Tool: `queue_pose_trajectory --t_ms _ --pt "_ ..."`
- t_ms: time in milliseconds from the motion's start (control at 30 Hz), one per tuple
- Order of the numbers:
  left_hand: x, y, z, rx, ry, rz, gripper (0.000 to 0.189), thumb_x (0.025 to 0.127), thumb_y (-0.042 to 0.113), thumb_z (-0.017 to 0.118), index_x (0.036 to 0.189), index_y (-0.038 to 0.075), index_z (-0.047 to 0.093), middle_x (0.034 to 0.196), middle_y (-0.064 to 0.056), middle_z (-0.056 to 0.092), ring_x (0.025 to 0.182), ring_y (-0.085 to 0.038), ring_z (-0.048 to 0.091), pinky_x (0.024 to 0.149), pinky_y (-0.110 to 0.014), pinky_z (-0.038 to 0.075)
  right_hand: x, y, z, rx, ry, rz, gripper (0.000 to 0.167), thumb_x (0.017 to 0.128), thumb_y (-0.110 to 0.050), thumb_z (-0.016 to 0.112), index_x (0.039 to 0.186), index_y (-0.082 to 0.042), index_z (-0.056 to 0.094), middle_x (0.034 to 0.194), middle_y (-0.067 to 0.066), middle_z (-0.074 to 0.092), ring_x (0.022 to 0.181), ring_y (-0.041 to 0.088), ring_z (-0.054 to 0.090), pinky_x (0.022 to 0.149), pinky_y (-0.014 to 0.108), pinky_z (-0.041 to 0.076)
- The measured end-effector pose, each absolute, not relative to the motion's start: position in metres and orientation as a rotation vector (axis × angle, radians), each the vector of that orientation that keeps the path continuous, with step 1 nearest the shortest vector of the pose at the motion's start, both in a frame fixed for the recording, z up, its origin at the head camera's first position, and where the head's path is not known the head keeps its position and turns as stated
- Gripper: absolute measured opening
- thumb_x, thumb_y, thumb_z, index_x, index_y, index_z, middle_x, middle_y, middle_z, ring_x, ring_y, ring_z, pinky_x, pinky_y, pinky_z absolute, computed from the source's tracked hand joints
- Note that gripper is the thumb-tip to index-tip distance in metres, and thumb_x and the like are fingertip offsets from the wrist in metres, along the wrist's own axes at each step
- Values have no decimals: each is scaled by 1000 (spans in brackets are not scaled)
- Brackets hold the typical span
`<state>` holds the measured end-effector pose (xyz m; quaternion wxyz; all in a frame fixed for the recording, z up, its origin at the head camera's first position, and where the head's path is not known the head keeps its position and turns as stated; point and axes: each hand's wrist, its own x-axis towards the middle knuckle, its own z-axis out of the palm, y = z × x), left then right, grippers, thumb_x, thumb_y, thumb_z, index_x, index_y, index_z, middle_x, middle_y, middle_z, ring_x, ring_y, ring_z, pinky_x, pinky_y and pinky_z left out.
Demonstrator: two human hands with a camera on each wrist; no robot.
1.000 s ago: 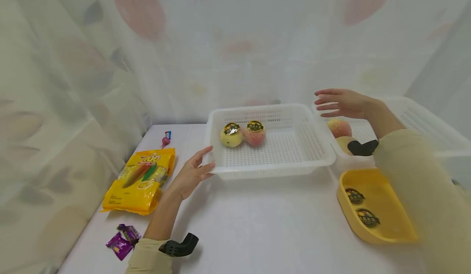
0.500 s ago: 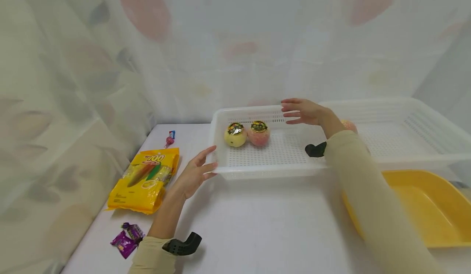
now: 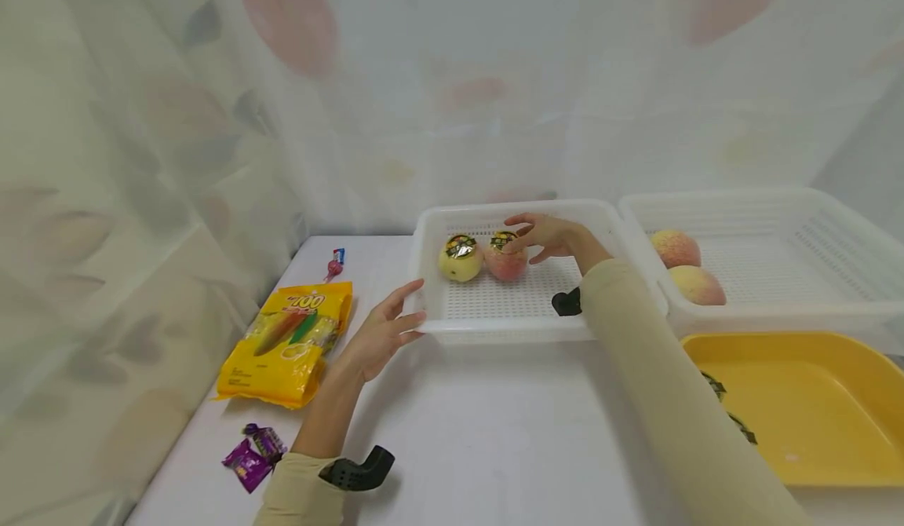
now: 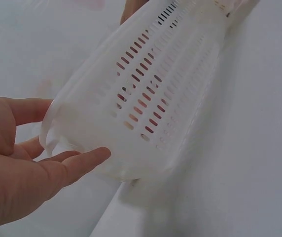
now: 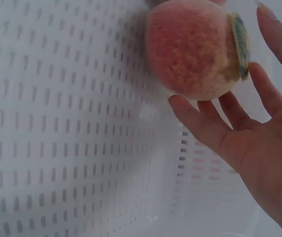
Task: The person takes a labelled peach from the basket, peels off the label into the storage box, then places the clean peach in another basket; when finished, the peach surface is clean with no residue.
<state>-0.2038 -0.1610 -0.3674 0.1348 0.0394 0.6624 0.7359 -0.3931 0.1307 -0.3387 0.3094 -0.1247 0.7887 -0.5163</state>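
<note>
Two peaches with dark round stickers sit side by side at the left in a white slotted basket (image 3: 508,326). The left peach (image 3: 462,267) is pale yellow. Over the pinkish-red peach (image 3: 505,267) reaches my right hand (image 3: 549,235), its fingers spread beside the fruit. From the right wrist view, the fingertips are close to this peach (image 5: 188,49) and its sticker (image 5: 239,47); whether they touch it I cannot tell. At the basket's left end, my left hand (image 3: 380,337) holds the rim, with digits on both sides of the wall (image 4: 77,118).
To the right stands a second white basket (image 3: 784,312) holding two peaches (image 3: 676,249). In front of it is a yellow tray (image 3: 812,400) with two dark stickers near its left side. On the left lie a yellow candy bag (image 3: 286,341), purple-wrapped candies (image 3: 247,463) and a lollipop (image 3: 334,267).
My right hand has moved left from above the right basket into the left one, down to the pinkish-red peach. The left hand has stayed at the rim.
</note>
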Motion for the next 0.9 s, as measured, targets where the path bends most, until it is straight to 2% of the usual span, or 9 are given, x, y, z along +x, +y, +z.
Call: queue_pose_trajectory --t_ms 233,633,900 --pt "-204 -160 -366 131 1927 2129 61 97 3 52 151 11 26 157 -7 9 130 -41 33 100 -36 42 -389 120 -339 -312 2138 -1260 77 86 -5 68 149 -12 24 153 17 15 133 34 30 100 54 39" --pt "-202 -158 -364 125 1909 2142 60 97 2 52 151 12 27 157 -7 10 130 -41 32 106 -46 33 -387 117 -343 -325 2251 -1223 71 82 -3 72 142 -7 34 145 18 31 123 33 42 93 50 47" --pt "-205 -157 -363 137 1923 2125 61 97 3 53 151 11 26 158 -6 3 130 -41 33 100 -36 42 -381 125 -318 -432 2269 -1222 66 85 -3 69 142 -6 36 143 18 36 123 31 43 93 50 47"
